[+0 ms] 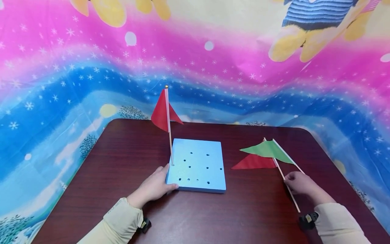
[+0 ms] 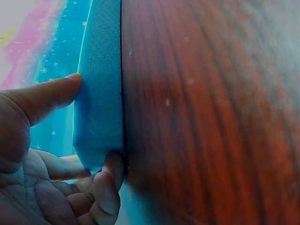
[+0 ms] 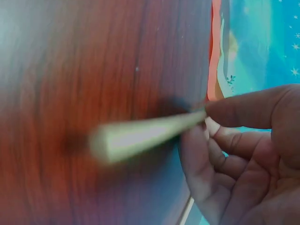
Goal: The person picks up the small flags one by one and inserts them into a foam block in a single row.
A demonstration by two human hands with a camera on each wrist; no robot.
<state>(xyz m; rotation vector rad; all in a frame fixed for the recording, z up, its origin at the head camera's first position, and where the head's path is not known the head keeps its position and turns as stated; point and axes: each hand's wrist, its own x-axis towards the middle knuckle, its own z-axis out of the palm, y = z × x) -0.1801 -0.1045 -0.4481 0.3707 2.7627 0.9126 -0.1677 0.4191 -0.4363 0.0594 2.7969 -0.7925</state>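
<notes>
A light-blue square board [image 1: 214, 179] with several holes lies on the table. One red flag [image 1: 160, 113] stands nearly upright in a hole near its left edge. My left hand [image 1: 155, 184] holds the board's near-left corner, thumb along the front edge and fingers at the left side. On the right, my right hand [image 1: 298, 183] pinches the thin stick of a second red flag [image 1: 254, 162]. A green flag [image 1: 266, 149] overlaps that red one, and its stick passes behind my hand. The pinched stick's end [image 3: 136, 138] points toward the right wrist camera, blurred.
The dark-red wooden table [image 1: 243, 217] has rounded far corners. Behind it hangs a patterned cloth [image 1: 195, 67] in pink and blue, reaching down along both sides of the table.
</notes>
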